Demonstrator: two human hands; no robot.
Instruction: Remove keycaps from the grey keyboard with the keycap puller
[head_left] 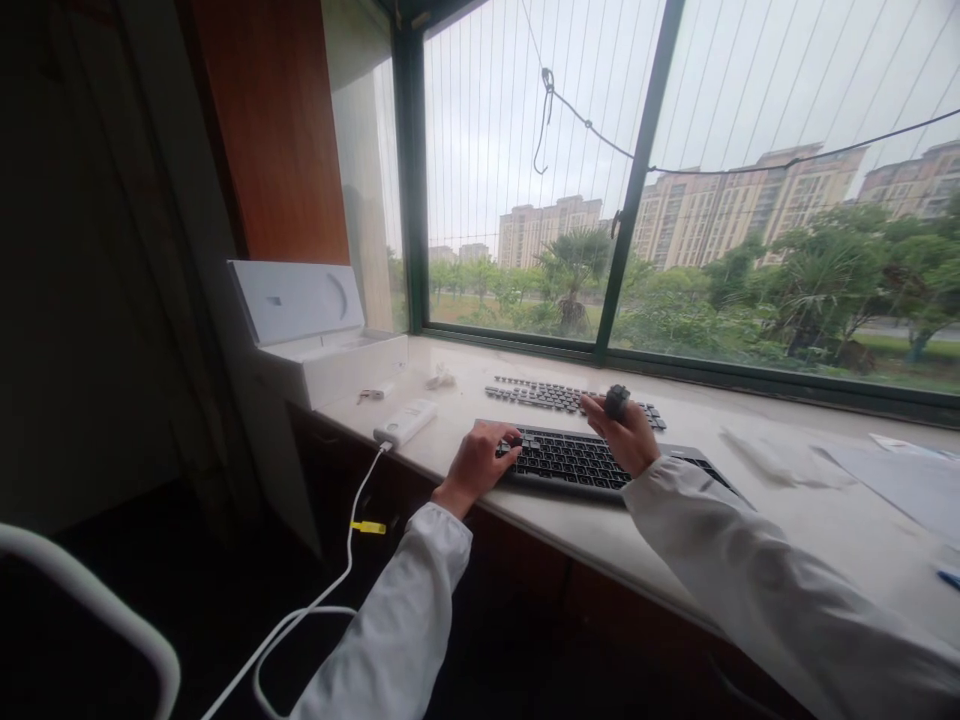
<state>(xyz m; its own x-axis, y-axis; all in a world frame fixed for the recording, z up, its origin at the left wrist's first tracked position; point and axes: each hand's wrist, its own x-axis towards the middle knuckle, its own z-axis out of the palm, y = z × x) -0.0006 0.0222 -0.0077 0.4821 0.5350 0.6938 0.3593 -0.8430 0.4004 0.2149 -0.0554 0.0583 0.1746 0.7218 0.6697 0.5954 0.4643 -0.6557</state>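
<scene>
A black keyboard base [574, 460] lies along the front of the white sill, its keycaps mostly off. At its left end is my left hand [480, 462], thumb and forefinger curved toward each other over the upper left keys; whether anything sits between the fingertips is too small to tell. My right hand [624, 432] is raised over the right part of the keyboard, palm partly up, with a small dark object [616, 402] held at its fingers. Rows of loose dark keycaps [547, 396] are laid out behind the keyboard, partly hidden by my right hand.
An open white box [345, 365] stands at the left, near a white power bank [406, 423] with a cable. Crumpled clear plastic [442, 377] lies behind it. At the right are a plastic bag [784, 455] and papers [900, 480]. A window frame [517, 343] borders the back.
</scene>
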